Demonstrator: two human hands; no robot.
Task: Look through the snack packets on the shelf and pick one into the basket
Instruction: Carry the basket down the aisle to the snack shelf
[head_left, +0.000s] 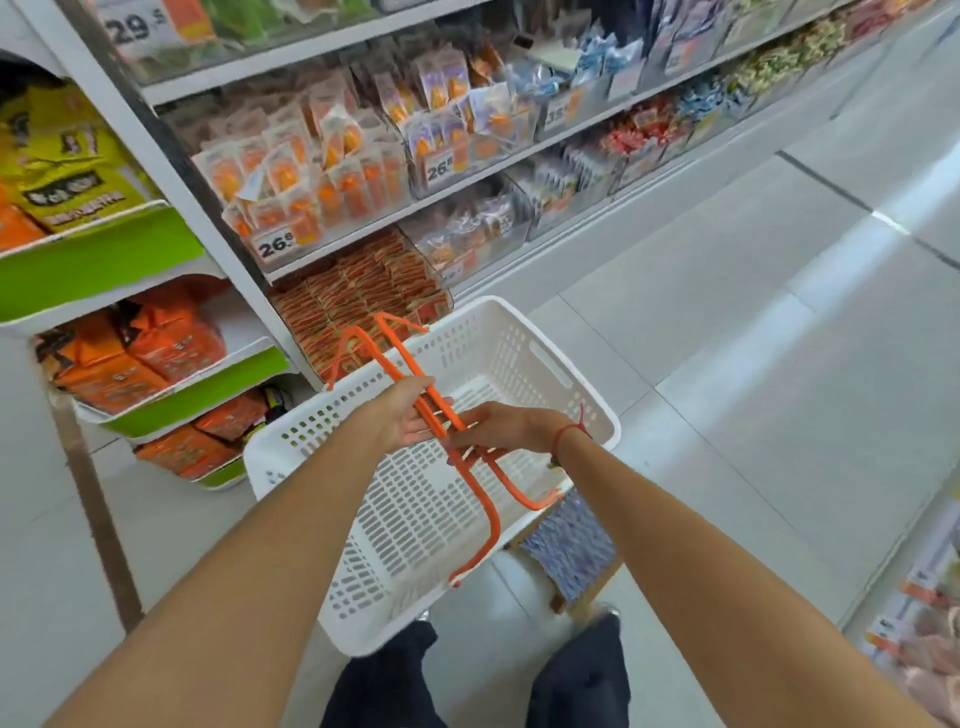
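White perforated plastic basket (524, 332), empty: I gripped its orange handles (410, 364) with left hand (408, 415) and right hand (501, 426) together.

A price tag (134, 23) on the top shelf reads "29". Two tags, one (277, 245) and another (440, 169), below the orange packets read "26". A blurred tag (557, 115) seems to read "35".

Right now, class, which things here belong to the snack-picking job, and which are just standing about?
Job:
white basket
orange handles
left hand and right hand, both on the handles
orange snack packets on the shelf

Standing about:
yellow bags
price tag
blue patterned stool
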